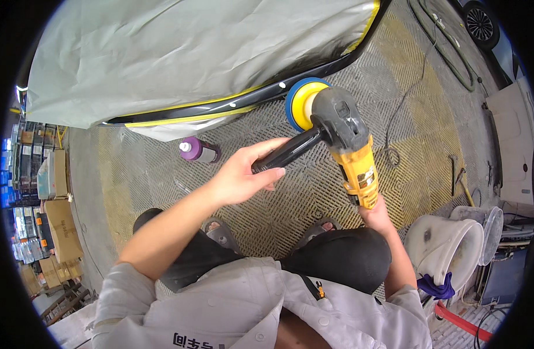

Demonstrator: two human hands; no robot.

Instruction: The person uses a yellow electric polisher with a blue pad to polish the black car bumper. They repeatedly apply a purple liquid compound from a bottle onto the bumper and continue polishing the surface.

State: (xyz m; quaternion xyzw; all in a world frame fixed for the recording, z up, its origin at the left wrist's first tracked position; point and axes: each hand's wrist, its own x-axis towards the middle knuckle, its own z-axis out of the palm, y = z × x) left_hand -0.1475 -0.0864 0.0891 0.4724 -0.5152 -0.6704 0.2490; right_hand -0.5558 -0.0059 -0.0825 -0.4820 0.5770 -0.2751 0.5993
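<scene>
I hold a yellow and black polisher in front of my knees. My left hand closes round the end of its black side handle, thumb toward me. At the rear of the yellow body, my right hand grips the machine, its fingers partly hidden. The blue-rimmed yellow pad faces left, close to a glossy black panel edge that carries a few white dabs. Pale masking sheet with yellow tape borders this edge. A purple bottle with a white cap stands on the floor.
Patterned grating covers the floor, with a thin cable trailing across it. White buckets, one with a purple cloth, stand at right. Shelves and cardboard boxes line the left. A car wheel shows far right.
</scene>
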